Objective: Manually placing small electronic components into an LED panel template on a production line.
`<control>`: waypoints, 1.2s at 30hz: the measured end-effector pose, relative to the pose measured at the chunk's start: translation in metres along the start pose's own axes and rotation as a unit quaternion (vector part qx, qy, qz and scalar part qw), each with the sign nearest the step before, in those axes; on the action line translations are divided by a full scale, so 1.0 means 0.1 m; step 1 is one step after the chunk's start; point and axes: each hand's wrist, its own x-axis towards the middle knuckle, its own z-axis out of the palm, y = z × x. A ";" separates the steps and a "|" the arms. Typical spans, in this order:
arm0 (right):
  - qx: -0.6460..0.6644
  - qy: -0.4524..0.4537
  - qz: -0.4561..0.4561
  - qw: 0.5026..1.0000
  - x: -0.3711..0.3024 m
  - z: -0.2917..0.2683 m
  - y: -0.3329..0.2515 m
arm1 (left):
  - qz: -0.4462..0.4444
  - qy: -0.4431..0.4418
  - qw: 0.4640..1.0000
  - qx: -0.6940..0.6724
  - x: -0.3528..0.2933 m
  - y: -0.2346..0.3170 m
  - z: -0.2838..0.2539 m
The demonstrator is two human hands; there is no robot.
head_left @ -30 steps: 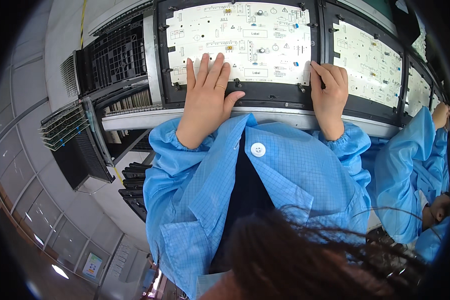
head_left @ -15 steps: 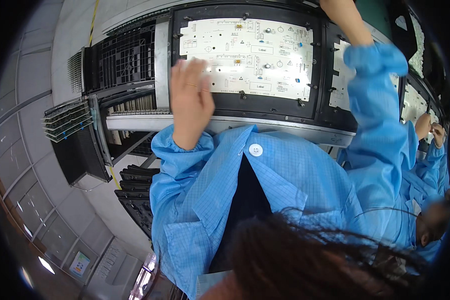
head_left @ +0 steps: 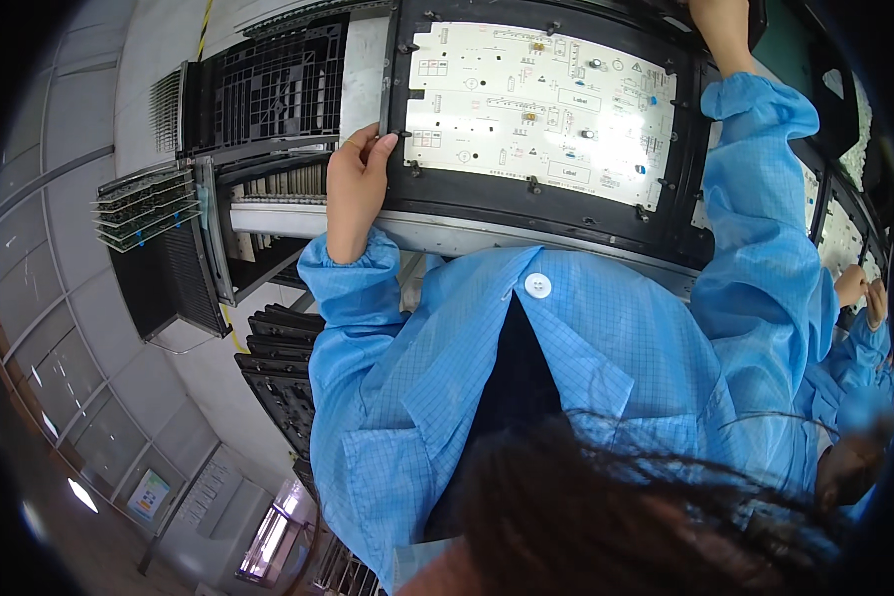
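A white circuit board panel [head_left: 526, 129], dotted with a few small yellow, blue and round parts, lies in a black carrier frame [head_left: 457, 191] with clips around its rim. At the carrier's left edge is my left hand [head_left: 358, 189], its thumb and bent fingers closed on the frame's side. My right hand [head_left: 722, 32] reaches far out to the upper right, beyond the carrier. The picture's top edge cuts off its fingers, so what it touches is hidden.
A black slotted rack [head_left: 268, 89] stands left of the carrier. Farther left, several stacked green boards [head_left: 147, 211] sit on a dark rack. Black carriers [head_left: 280, 382] lean below. At the far right, a co-worker's hands [head_left: 862, 293] are over another white board.
My left hand has gone from over the board's left part to the carrier's left edge and closed there. The carrier appears shifted right and slightly turned as the view moved. My right hand stays outstretched.
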 end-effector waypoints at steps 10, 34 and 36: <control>0.208 -0.286 0.069 0.933 -0.68 -0.47 -0.10 | -0.028 0.080 0.996 0.038 -0.05 0.06 -0.09; 0.119 -0.045 -0.001 0.992 0.01 -0.80 0.38 | 0.454 -0.179 0.852 0.188 0.41 1.48 1.39; 0.067 -0.049 -0.020 0.996 -0.13 -0.87 0.14 | 0.463 -0.177 0.848 0.188 0.43 1.43 1.41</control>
